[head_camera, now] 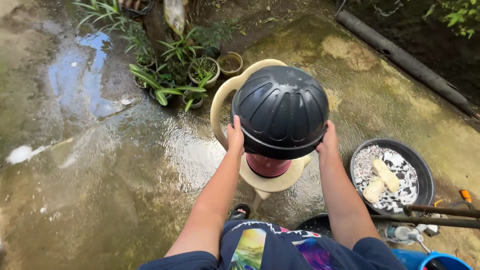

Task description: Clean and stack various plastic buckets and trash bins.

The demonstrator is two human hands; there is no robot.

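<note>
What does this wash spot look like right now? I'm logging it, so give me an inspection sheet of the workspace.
Surface: wet concrete ground, puddled and stained green in places.
Job's things: black ribbed dome, held upside down over a red ribbed piece on a cream plastic chair.
Clutter: black basin with patterned cloth and a pair of pale sandals; blue bucket; spray bottle.
Hands: left hand and right hand grip the dome's rim on opposite sides.
Cables: nothing seen.
Surroundings: potted plants, dark pipe along the edge.
</note>
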